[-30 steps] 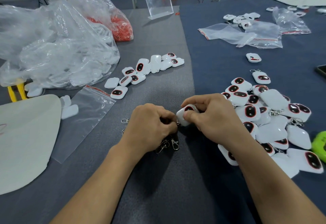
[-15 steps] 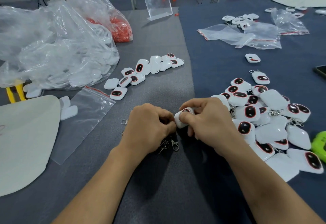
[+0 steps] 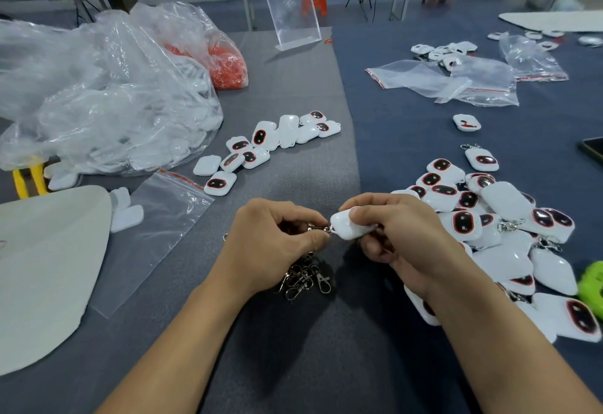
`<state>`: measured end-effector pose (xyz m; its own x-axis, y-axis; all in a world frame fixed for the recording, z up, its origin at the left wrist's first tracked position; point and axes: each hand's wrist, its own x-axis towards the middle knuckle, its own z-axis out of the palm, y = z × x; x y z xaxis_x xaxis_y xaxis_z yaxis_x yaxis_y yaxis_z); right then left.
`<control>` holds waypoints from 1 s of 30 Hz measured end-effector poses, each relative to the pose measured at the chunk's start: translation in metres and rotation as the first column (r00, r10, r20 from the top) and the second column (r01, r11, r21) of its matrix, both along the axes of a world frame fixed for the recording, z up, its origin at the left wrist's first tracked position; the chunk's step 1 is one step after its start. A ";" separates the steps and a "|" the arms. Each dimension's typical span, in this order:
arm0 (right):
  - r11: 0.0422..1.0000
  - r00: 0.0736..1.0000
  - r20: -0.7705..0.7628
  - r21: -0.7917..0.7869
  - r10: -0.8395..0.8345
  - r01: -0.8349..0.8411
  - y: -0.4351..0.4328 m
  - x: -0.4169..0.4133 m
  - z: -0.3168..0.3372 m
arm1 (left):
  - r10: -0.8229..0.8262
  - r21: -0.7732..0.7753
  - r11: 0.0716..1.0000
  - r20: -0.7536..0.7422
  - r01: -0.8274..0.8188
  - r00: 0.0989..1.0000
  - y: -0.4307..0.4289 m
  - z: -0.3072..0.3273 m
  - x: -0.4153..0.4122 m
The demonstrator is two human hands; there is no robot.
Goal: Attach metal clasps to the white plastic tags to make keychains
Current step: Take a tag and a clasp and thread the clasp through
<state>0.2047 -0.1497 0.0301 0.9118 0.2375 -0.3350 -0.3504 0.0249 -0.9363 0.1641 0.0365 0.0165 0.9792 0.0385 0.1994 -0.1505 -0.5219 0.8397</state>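
Centre of frame, just above the grey felt-textured surface (image 3: 293, 364): the left hand (image 3: 277, 240) has its fingers (image 3: 311, 218) curled and pinching a small silver metal clasp (image 3: 318, 227). The right hand (image 3: 398, 234) grips a white rounded plastic tag (image 3: 346, 227), smooth and glossy, thumb on top and fingers curled beneath. The clasp's tip meets the tag's left corner; whether it is hooked through cannot be told.

Just below the hands lies a loose heap of silver metal clasps (image 3: 305, 278), tangled together on the surface.

Right of frame, on darker blue cloth: a pile of glossy white tags (image 3: 499, 227), many with a dark oval outlined in red on the face, some with clasps fitted. The right forearm lies over the pile's lower left edge.

Centre, above the hands: a diagonal row of white tags (image 3: 261, 146), with no clasps visible.

Upper left: a large crumpled clear plastic bag (image 3: 98, 97), with a second bag of red material (image 3: 228, 68) behind it. Lower left: a flat clear zip bag (image 3: 156, 227) with a red seal strip, next to a matte white curved board (image 3: 42, 267).
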 end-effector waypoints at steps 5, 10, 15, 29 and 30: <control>1.000 1.000 0.031 -0.022 -0.001 0.001 0.002 -0.001 -0.002 | 0.037 0.036 0.999 0.071 -0.040 0.997 -0.002 0.000 -0.002; 1.000 1.000 0.029 -0.005 0.003 -0.003 0.000 0.001 -0.003 | 0.051 0.030 0.998 0.112 -0.054 0.992 0.001 0.001 0.000; 1.000 0.999 0.043 -0.026 0.015 -0.014 0.000 0.000 -0.003 | 0.004 -0.120 0.993 0.026 -0.001 1.000 0.003 0.002 -0.002; 0.997 0.999 -0.024 0.072 -0.026 0.027 0.001 0.001 -0.002 | 0.014 0.017 1.000 0.133 -0.016 0.991 -0.007 0.004 -0.007; 0.996 0.999 -0.030 0.084 -0.022 0.024 0.002 0.001 -0.003 | 0.022 -0.001 1.000 0.130 -0.022 0.991 -0.008 0.004 -0.008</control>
<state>0.2055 -0.1481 0.0273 0.9076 0.2453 -0.3408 -0.3756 0.1114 -0.9200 0.1565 0.0288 0.0200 0.9439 0.0599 0.3249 -0.2466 -0.5269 0.8134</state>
